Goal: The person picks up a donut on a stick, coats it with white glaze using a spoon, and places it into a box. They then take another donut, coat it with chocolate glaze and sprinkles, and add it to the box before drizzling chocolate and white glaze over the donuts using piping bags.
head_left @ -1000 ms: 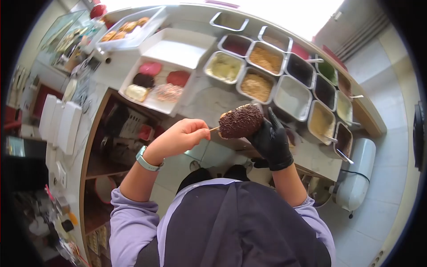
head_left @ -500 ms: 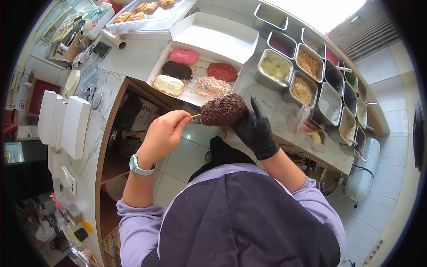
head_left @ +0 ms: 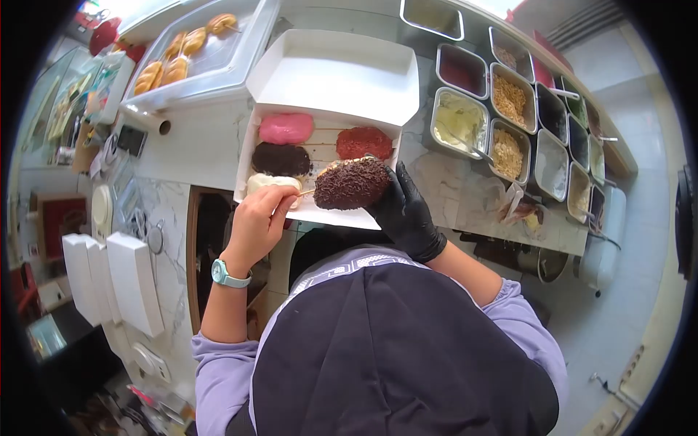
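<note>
My bare left hand (head_left: 260,221), with a pale green watch at its wrist, pinches the wooden stick of a doughnut coated in chocolate sprinkles (head_left: 351,184). Around the doughnut's right end curls my right hand (head_left: 408,218) in a black glove; its fingertips are partly hidden. The doughnut is over the near right part of an open white box (head_left: 331,80). Inside the box lie a pink doughnut (head_left: 286,128), a dark one (head_left: 281,158), a red one (head_left: 362,143) and a white one (head_left: 263,182), partly behind my left hand. The held doughnut mostly covers another with sprinkles.
Metal tubs of toppings and creams stand at the right, among them a pale green cream tub (head_left: 460,120) and a chopped nut tub (head_left: 509,98). A clear plastic tray (head_left: 225,62) of plain buns sits at the back left. Folded white boxes (head_left: 134,283) stand on the left counter.
Both hands have brought the chocolate-sprinkled doughnut from the counter's near edge to over the open box. My view has shifted, so the box appears nearer.
</note>
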Demonstrator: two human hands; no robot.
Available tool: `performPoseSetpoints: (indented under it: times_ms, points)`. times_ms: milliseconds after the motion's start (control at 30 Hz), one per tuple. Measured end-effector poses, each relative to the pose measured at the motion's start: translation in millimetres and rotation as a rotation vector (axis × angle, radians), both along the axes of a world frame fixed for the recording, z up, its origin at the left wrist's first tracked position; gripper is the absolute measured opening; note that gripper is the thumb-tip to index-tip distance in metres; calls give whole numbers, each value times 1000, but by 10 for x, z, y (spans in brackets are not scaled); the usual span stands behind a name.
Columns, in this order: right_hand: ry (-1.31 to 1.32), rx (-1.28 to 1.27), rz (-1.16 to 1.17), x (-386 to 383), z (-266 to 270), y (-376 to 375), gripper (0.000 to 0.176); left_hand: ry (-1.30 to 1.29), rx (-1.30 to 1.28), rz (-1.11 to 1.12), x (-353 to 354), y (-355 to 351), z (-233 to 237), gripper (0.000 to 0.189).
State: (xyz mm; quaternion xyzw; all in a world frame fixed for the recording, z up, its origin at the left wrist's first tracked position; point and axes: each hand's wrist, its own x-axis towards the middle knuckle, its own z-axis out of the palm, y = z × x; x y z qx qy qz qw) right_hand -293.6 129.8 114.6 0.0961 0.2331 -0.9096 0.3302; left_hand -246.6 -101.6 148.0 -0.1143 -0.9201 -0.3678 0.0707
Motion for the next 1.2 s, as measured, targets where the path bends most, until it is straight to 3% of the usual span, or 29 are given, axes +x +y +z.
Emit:
performPoseSetpoints:
  times_ms: [200,267,333,500,600,800,900,1200]
  points:
    - [-58,108,-104,124,76,-85,50,-19,31,-167,-230,-175,-148,8]
    - [239,346,-129,258,-86,-89,51,-62,44,-231,-309,-243,-166,7]
    - [282,418,-177,360,-122,-165,52,-89,65,-299,-376,-333,-203,7]
    - [-184,85,-384,505,-42,-376,53,-139,131,-429,-477,-468,-246,8]
    - [-220,109,-397,529,-91,-395,53,-199,106,-424,-488,-484,-268,10]
    - [-147,368,-358,567,-175,-290,41,-78,-18,-481,-479,-465,-319,9]
    - [-14,513,-316,568,-152,-245,36,-138,-40,-477,-429,-442,-267,10]
    - [10,787,-83,407,-139,-140,35,-112,27,-500,-360,-415,-378,10]
